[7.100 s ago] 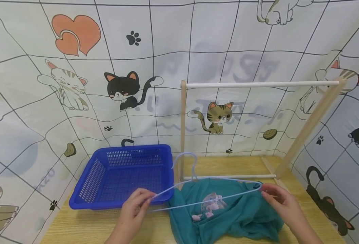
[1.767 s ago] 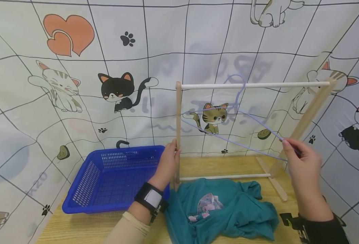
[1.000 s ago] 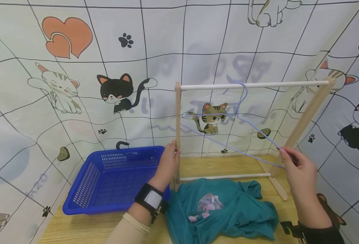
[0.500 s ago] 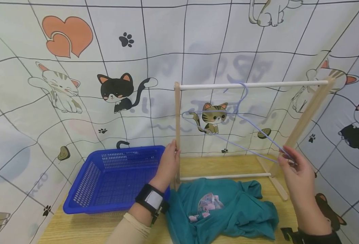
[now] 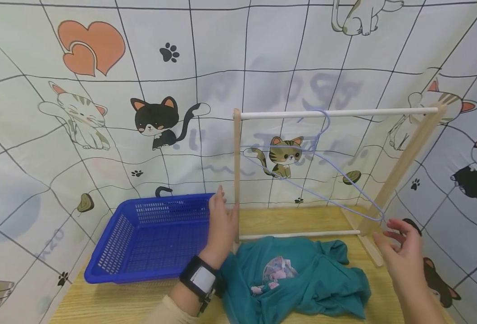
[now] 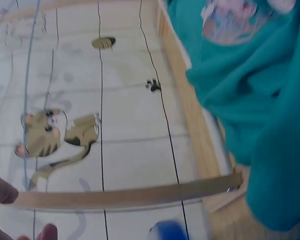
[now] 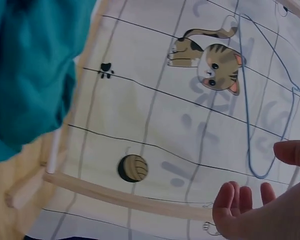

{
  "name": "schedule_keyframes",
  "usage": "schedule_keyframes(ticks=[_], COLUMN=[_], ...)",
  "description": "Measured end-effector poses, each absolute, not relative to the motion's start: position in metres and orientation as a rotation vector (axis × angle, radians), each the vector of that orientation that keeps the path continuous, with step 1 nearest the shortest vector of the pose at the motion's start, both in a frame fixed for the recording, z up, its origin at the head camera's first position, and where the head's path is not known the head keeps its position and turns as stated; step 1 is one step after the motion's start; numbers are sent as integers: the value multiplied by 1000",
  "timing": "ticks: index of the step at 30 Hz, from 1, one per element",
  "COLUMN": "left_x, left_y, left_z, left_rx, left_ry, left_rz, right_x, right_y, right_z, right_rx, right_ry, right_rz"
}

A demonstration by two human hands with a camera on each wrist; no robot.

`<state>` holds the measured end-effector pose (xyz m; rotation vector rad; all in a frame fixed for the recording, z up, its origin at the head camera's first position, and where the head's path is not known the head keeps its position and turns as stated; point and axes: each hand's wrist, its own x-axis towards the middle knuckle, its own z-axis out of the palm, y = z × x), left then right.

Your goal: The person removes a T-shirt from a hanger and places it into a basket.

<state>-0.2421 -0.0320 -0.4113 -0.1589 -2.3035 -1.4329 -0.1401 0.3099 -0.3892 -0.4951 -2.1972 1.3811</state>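
Observation:
A pale lilac clothes hanger [image 5: 378, 219] hangs by its hook over the white top rod of a small wooden rack [image 5: 364, 112]. It sits at a slant, its right end lower and nearer. My right hand [image 5: 402, 249] is just beyond that right end, fingers loosely bent and parted with nothing in them. In the right wrist view, thumb and fingers of the right hand [image 7: 250, 205] are spread apart close to the wire. My left hand [image 5: 221, 227] stands beside the rack's left post [image 5: 237, 166], fingers extended upward. A crumpled teal garment [image 5: 315, 279] with a pink print lies before the rack.
A blue plastic basket [image 5: 149, 275] stands on the wooden table [image 5: 80, 299] left of the rack, partly behind my left hand. A foot [image 5: 370, 252] of the rack juts forward at the right. Cat-printed cloth [image 5: 206, 45] closes off the back and sides.
The hanger went from both hands over the garment to the rod. My right hand has just let go of its right end and drawn back. My left fingers have loosened from the post.

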Motion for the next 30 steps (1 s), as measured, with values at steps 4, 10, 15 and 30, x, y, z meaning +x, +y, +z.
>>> schedule_keyframes(ticks=[4,10,15,30], left_x=[-216,-167,-139,-135], left_y=[-30,-27,-30,-36], left_z=[-421,-440,-465,-519], left_rx=[-187,-467,-611,-385], left_ry=[-2272,-2661,-3023,-3223], left_rz=[-1413,-1174,-1011,-1124], right_x=[-134,-134,-139,-159], right_y=[317,322,323,298], right_z=[-415,-451,-474,-502], right_rx=[-340,-180,-77,-55], right_ry=[-2499,-2959,-3089,-3124], right_rz=[1332,1349,1175,1467])
